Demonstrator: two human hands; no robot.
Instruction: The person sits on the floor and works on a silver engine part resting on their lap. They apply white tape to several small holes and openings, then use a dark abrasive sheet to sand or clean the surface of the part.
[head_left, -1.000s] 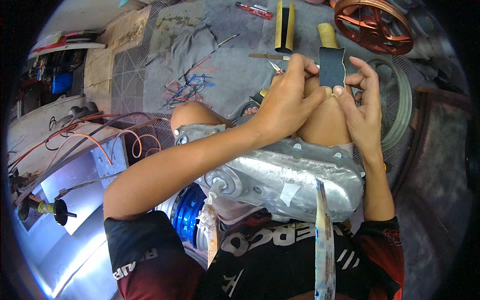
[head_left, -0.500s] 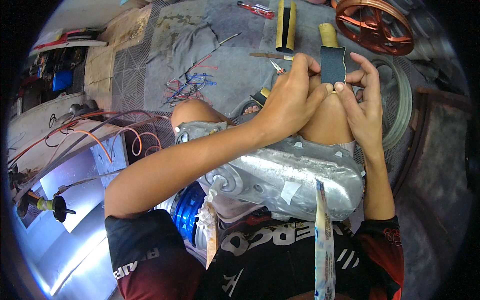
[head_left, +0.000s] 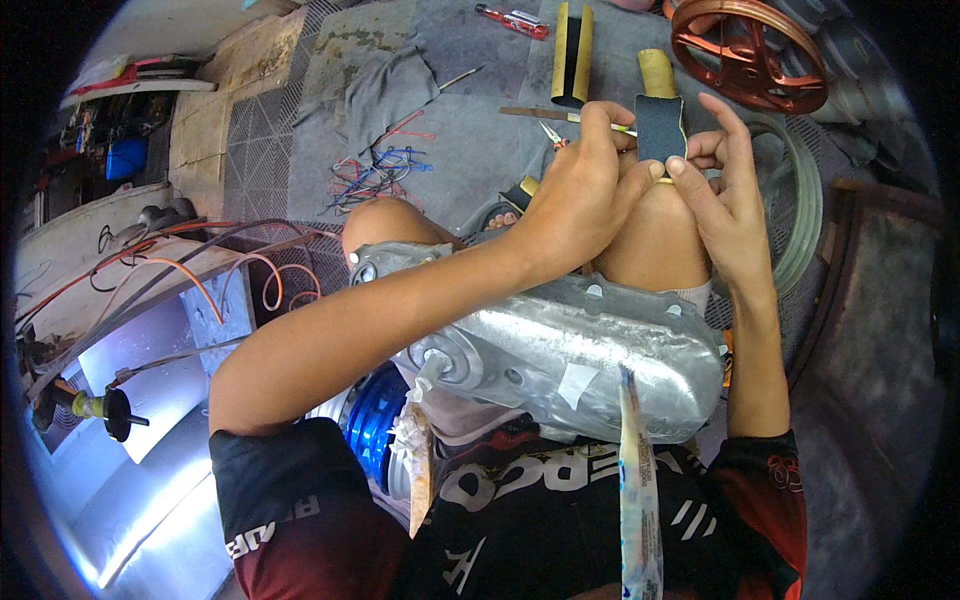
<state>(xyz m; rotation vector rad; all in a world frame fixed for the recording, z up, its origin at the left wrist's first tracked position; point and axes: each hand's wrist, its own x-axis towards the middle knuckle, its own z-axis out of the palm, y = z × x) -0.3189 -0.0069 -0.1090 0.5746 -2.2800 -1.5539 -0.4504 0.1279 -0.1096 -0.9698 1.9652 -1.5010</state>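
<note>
Above my knee, a strip of dark sandpaper with a yellowish back is pinched at its near edge by both hands. My left hand grips its left corner between thumb and fingers. At the right corner, the thumb and fingers of my right hand are closed on it, with the index finger raised. A silvery metal engine cover rests across my lap under my forearms, with a few white patches stuck on it. The undersides of the fingers are partly hidden.
A roll of yellow-backed sandpaper, another yellow roll, a copper-coloured wheel, a grey cloth, tangled wires and a clear hose lie on the floor. A blue wheel rim stands at my left.
The sandpaper strip has shifted slightly left and its near edge is bent a little more. My right index finger has moved slightly up. Both hands keep their hold.
</note>
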